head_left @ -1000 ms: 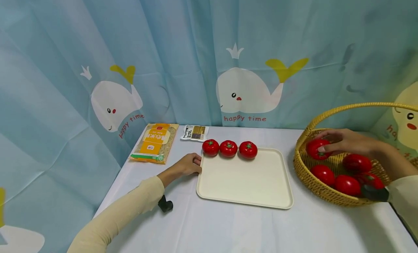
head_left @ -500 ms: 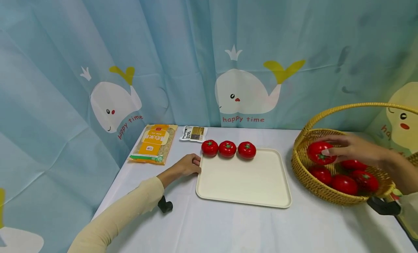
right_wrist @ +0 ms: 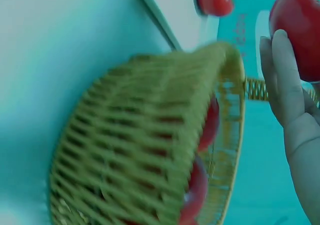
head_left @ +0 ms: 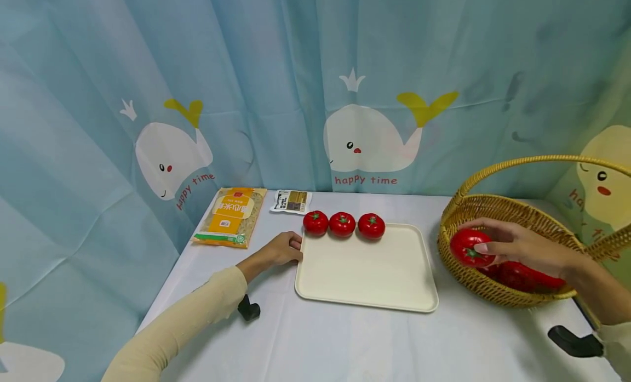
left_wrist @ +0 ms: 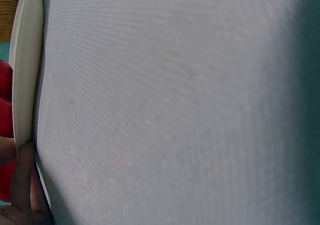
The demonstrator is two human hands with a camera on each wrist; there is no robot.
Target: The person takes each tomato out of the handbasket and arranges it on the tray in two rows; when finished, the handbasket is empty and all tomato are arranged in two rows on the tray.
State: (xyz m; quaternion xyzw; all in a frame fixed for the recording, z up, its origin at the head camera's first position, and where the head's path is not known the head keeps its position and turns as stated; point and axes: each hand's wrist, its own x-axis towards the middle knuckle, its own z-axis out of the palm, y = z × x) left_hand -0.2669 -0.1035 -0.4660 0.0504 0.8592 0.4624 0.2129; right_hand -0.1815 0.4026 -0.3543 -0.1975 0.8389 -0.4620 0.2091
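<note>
The right hand [head_left: 522,247] grips a shiny red tomato [head_left: 468,247] with fingers curled round it, holding it above the near rim of the woven yellow wicker basket [head_left: 498,294], where more red tomatoes lie. The left hand [head_left: 278,249] rests on the pale blue worktop [head_left: 355,343], its loosely curled fingertips touching the left edge of the cream square tray [head_left: 365,272], which carries three tomatoes in a row along its far edge.
</note>
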